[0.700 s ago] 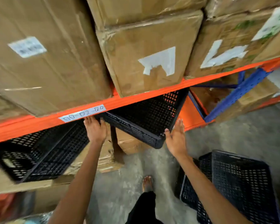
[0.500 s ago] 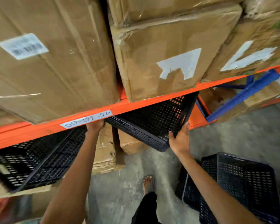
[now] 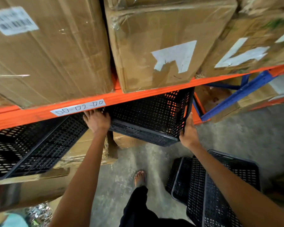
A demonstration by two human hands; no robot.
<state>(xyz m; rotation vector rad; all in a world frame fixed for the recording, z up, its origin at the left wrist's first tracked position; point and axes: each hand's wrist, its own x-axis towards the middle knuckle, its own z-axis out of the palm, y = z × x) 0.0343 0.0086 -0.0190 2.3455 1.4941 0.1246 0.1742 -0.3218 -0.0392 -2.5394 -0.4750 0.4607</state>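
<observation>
A black perforated plastic crate sits tilted under the orange shelf beam, its near corner sticking out over the floor. My left hand grips the crate's left rim just below the beam, fingers curled over the edge. At the right rim, my right hand holds the crate near its front corner with the thumb up along the edge. The crate looks empty.
Large cardboard boxes fill the shelf above the beam. A second black crate lies on flattened cardboard at the left. More black crates stand on the concrete floor by my right leg. A blue rack brace runs at the right.
Both hands have closed in from open reach and taken hold of the crate's two sides. My view has moved closer to the rack.
</observation>
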